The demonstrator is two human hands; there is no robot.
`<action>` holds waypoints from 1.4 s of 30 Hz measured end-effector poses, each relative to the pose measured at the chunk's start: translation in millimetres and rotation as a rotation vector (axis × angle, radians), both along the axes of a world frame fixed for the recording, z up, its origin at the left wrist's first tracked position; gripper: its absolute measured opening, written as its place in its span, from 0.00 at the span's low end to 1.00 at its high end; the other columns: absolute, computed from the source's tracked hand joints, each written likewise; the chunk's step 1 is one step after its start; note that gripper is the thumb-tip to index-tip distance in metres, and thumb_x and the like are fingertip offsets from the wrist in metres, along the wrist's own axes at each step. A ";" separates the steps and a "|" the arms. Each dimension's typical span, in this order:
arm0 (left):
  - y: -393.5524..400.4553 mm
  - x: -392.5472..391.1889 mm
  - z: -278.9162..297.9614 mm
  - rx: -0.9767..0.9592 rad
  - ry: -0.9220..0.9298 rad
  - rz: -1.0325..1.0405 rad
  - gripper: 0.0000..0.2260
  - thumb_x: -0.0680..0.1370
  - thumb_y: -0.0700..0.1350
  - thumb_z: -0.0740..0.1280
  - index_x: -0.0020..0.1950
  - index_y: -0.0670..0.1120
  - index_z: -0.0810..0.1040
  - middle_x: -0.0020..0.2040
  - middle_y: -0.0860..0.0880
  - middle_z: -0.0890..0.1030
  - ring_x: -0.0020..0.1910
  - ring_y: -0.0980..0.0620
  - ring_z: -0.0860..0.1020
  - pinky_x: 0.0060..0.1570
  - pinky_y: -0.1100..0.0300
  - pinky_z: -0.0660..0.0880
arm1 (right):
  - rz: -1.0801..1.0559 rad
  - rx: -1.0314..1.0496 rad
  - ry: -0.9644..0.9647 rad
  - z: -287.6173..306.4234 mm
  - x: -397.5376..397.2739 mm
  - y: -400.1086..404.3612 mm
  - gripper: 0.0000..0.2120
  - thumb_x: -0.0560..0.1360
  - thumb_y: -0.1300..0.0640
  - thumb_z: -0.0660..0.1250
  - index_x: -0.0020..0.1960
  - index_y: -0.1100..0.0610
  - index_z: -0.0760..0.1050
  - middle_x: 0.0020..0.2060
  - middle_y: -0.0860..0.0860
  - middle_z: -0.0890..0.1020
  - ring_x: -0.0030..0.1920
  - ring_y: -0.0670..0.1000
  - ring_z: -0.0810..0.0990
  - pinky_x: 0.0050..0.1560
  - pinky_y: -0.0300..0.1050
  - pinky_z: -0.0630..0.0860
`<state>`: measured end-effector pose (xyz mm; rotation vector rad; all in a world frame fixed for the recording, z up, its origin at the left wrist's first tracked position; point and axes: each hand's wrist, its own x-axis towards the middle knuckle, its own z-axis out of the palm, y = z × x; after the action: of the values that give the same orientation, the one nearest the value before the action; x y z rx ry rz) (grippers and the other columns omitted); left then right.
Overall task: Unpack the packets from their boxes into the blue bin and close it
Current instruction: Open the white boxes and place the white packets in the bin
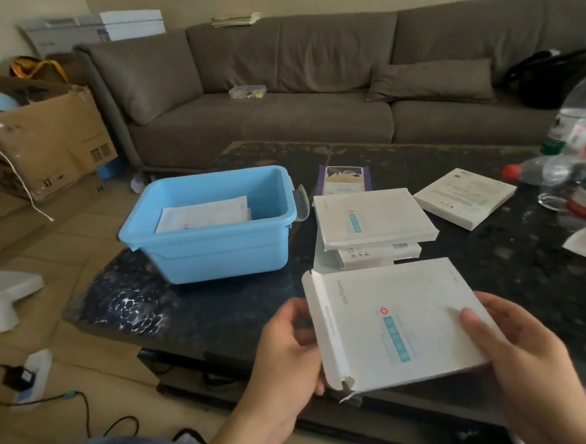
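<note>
I hold a flat white box (393,322) with a red mark and teal print above the near edge of the dark table (221,312). My left hand (286,352) grips its left end, where the flap stands open. My right hand (518,345) grips the right end, thumb on top. The lidless blue bin (214,240) stands on the table's left part, with white packets (205,215) inside. Two more white boxes (370,218) are stacked to the right of the bin, and another white box (465,196) lies further right.
A purple packet (345,179) lies behind the stacked boxes. Plastic bottles (580,166) crowd the table's right edge. A grey sofa (310,83) runs behind the table, and cardboard boxes (36,134) stand at the left. Cables (55,397) lie on the floor.
</note>
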<state>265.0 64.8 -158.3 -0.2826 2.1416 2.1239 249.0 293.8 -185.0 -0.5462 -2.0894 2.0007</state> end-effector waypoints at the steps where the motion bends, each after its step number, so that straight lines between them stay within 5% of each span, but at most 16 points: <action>1: -2.1 -3.0 -2.4 -0.027 -0.007 -0.013 0.08 0.77 0.34 0.67 0.52 0.44 0.75 0.40 0.46 0.86 0.25 0.52 0.76 0.24 0.60 0.70 | -0.013 -0.020 -0.001 0.6 -0.8 4.5 0.06 0.75 0.59 0.70 0.51 0.52 0.80 0.42 0.44 0.86 0.46 0.51 0.84 0.47 0.48 0.78; 6: -15.6 -14.5 -12.7 -0.073 -0.099 -0.001 0.13 0.75 0.35 0.70 0.56 0.47 0.75 0.36 0.47 0.85 0.24 0.54 0.70 0.29 0.62 0.71 | -0.057 0.049 -0.012 -0.2 -3.2 25.9 0.10 0.75 0.58 0.71 0.56 0.52 0.79 0.46 0.47 0.85 0.47 0.49 0.83 0.42 0.42 0.74; 9: -20.1 -19.7 -20.9 -0.229 -0.100 -0.026 0.19 0.76 0.38 0.70 0.61 0.57 0.72 0.35 0.52 0.84 0.27 0.57 0.74 0.36 0.61 0.74 | -0.015 0.260 -0.033 0.4 -3.1 32.5 0.12 0.75 0.55 0.71 0.57 0.50 0.77 0.48 0.46 0.83 0.46 0.46 0.81 0.41 0.40 0.72; 12: -17.0 -23.6 -25.4 -0.383 -0.012 -0.034 0.20 0.77 0.40 0.69 0.64 0.58 0.69 0.31 0.54 0.82 0.26 0.60 0.74 0.32 0.65 0.72 | 0.038 0.483 -0.035 1.6 -5.0 34.4 0.15 0.73 0.53 0.73 0.58 0.49 0.75 0.49 0.45 0.82 0.50 0.50 0.80 0.41 0.42 0.72; 15: -14.8 -28.7 -23.8 -0.483 0.057 -0.006 0.21 0.75 0.45 0.73 0.64 0.55 0.70 0.36 0.55 0.84 0.31 0.63 0.79 0.32 0.72 0.72 | 0.102 0.848 -0.197 4.0 -10.1 39.2 0.26 0.72 0.47 0.72 0.67 0.48 0.70 0.58 0.48 0.79 0.63 0.56 0.70 0.54 0.52 0.71; 17: -16.6 -32.2 -22.1 -0.548 0.064 0.016 0.24 0.72 0.47 0.76 0.64 0.56 0.70 0.38 0.57 0.84 0.36 0.66 0.79 0.35 0.74 0.72 | 0.051 1.107 -0.109 3.1 -11.0 39.1 0.26 0.71 0.46 0.72 0.67 0.50 0.72 0.64 0.51 0.76 0.66 0.58 0.65 0.63 0.57 0.68; 21: -18.8 -30.8 -19.2 -0.649 0.018 0.035 0.21 0.69 0.53 0.78 0.58 0.56 0.74 0.40 0.55 0.83 0.37 0.63 0.80 0.34 0.73 0.71 | 0.246 1.073 0.435 1.4 3.2 1.9 0.16 0.73 0.41 0.66 0.51 0.52 0.81 0.49 0.45 0.81 0.52 0.53 0.76 0.54 0.42 0.70; 24: -14.8 -27.1 -17.2 -0.795 -0.026 -0.016 0.15 0.69 0.62 0.74 0.45 0.54 0.78 0.38 0.54 0.81 0.36 0.60 0.79 0.35 0.65 0.76 | 0.375 1.139 0.525 -1.6 10.8 -36.4 0.19 0.68 0.35 0.64 0.46 0.49 0.80 0.40 0.40 0.80 0.45 0.48 0.80 0.39 0.45 0.78; 28: -12.7 -29.0 -15.2 -0.830 -0.100 -0.071 0.17 0.68 0.64 0.74 0.39 0.51 0.80 0.34 0.53 0.81 0.34 0.57 0.79 0.37 0.58 0.77 | 0.386 1.289 0.509 -5.0 3.5 -63.9 0.23 0.64 0.30 0.63 0.45 0.48 0.75 0.31 0.40 0.76 0.34 0.48 0.78 0.30 0.41 0.72; 35: -14.6 -34.4 -17.3 -0.664 -0.136 -0.146 0.10 0.72 0.56 0.75 0.40 0.50 0.82 0.33 0.54 0.82 0.31 0.58 0.79 0.34 0.61 0.74 | 0.395 1.388 0.546 -14.4 -7.1 -66.6 0.19 0.66 0.33 0.62 0.42 0.49 0.74 0.28 0.43 0.76 0.31 0.49 0.76 0.27 0.43 0.71; 38: -20.2 -33.2 -13.8 -0.459 -0.179 -0.183 0.03 0.77 0.49 0.70 0.48 0.52 0.83 0.41 0.54 0.86 0.32 0.60 0.80 0.33 0.64 0.75 | 0.356 1.385 0.591 -15.5 -7.5 -61.9 0.18 0.71 0.36 0.61 0.40 0.51 0.75 0.28 0.46 0.77 0.29 0.51 0.75 0.25 0.45 0.71; 42: -37.0 -28.4 -10.1 -0.119 -0.271 -0.128 0.09 0.80 0.40 0.65 0.55 0.49 0.83 0.46 0.49 0.87 0.43 0.50 0.84 0.34 0.61 0.76 | 0.317 1.330 0.673 -17.9 -7.7 -57.9 0.17 0.74 0.40 0.61 0.42 0.53 0.77 0.27 0.45 0.75 0.28 0.52 0.76 0.25 0.47 0.74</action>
<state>236.6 27.8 -168.4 -0.4071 2.0708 1.7788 241.3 236.0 -202.9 0.6194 -2.4277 0.3566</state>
